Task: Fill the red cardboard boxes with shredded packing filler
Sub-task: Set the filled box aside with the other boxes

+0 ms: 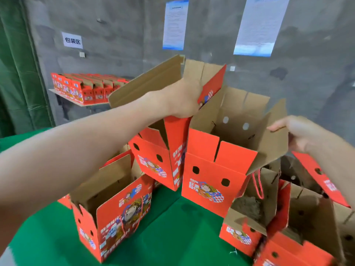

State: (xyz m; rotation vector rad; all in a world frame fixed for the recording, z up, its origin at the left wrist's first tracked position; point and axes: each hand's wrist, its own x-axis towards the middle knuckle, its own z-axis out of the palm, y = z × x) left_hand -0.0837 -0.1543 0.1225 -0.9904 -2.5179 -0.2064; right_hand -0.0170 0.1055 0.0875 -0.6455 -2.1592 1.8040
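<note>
Red rear box (pixel 153 156) held at its rim by left hand (pixel 182 98), fingers (pixel 192 112) curled round it; right hand (pixel 301 133) pinches middle box (pixel 217 169) flap (pixel 272 143) back, probably for filling.

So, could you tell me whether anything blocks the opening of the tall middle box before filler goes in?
Nothing visible does: the middle box stands open-topped, its flaps up, and the right hand holds its right flap outward.

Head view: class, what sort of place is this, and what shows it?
Probably a packing area in a warehouse: a wall sign reads 包装区 (packing area), a shelf holds rows of matching red boxes, and open boxes stand on a green table, some holding filler.
</note>
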